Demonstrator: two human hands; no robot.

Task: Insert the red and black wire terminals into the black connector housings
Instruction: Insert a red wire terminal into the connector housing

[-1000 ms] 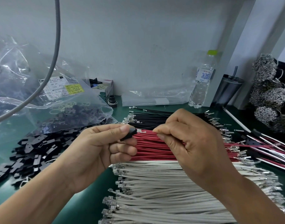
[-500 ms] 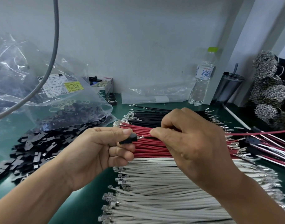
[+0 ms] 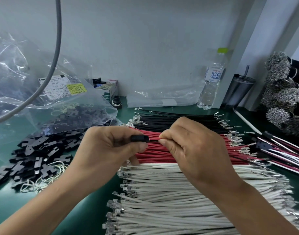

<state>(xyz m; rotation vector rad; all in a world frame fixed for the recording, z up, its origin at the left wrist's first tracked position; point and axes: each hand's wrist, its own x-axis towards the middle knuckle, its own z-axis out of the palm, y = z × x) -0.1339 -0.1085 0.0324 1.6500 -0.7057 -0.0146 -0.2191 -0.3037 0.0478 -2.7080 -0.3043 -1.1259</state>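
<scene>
Left hand [image 3: 109, 148] clamped on black connector housing [image 3: 139, 138], right hand [image 3: 192, 146] pinching a wire [image 3: 153, 139] just beside it — colour hard to call, terminal hidden at the housing mouth. Could jam or bend if fed in tilted, could miss the latch if pushed too softly. Loose red wires [image 3: 155, 153] directly beneath both hands, black wires [image 3: 172, 119] beyond — easy to snag on withdrawal

You have two hands in view, one water bottle [image 3: 211, 80], one dark tumbler [image 3: 236, 90], and three wire heaps: black [image 3: 175, 120], red [image 3: 155, 152] and white [image 3: 179, 192], their strands too many to count.
</scene>
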